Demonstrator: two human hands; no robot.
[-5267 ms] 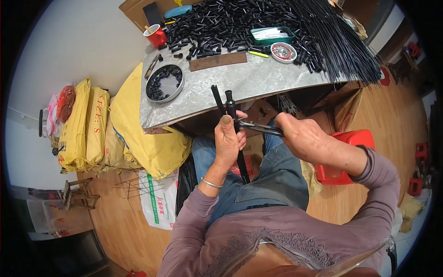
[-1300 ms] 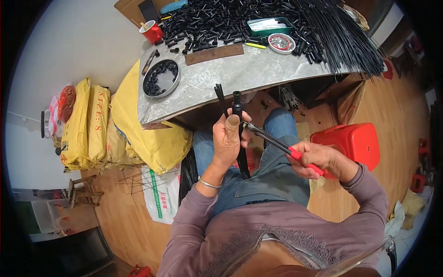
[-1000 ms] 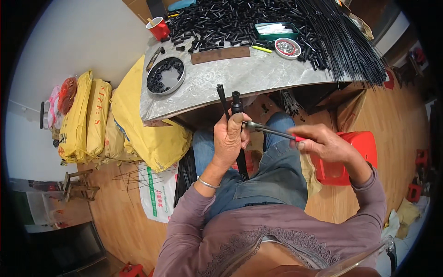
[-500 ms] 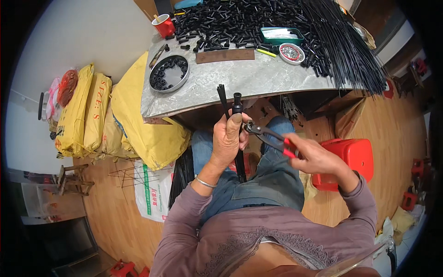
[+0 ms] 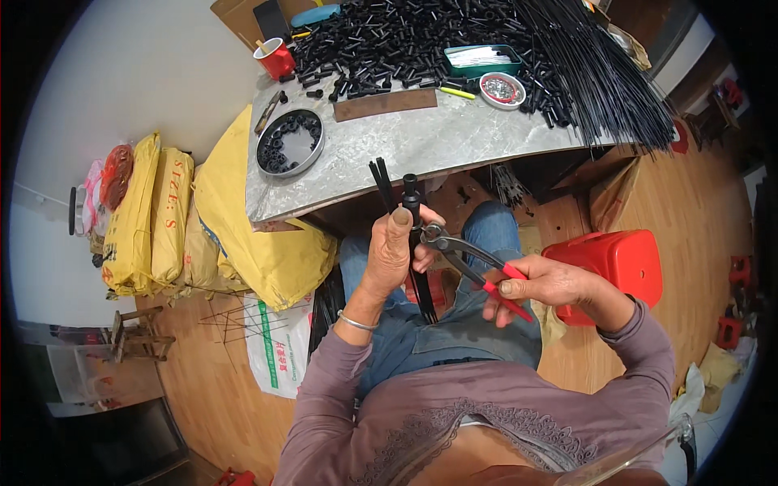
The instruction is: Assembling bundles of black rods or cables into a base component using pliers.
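My left hand [image 5: 391, 249] is closed round a black cylindrical fitting [image 5: 411, 193] with a knobbed top, held upright, along with a bundle of thin black rods [image 5: 381, 180]. The lower ends of the rods [image 5: 422, 296] hang below the hand, over my lap. In my right hand [image 5: 539, 283] are pincers [image 5: 474, 255] with red grips, their handles spread apart. The pincers' jaws touch or nearly touch the fitting beside my left fingers; what lies between the jaws is too small to make out.
On the grey table [image 5: 365, 150] are a round tin [image 5: 319, 154] of black rings, a brown strip [image 5: 385, 105], a red cup [image 5: 278, 61], a dish of small metal parts [image 5: 502, 91] and heaped black fittings [image 5: 405, 40]. Yellow sacks [image 5: 267, 259] stand left, a red stool [image 5: 624, 271] right.
The pincers' handles have spread wider, and my right fingers have loosened from a closed grip. My left hand still holds the fitting and rods. The whole view has shifted slightly.
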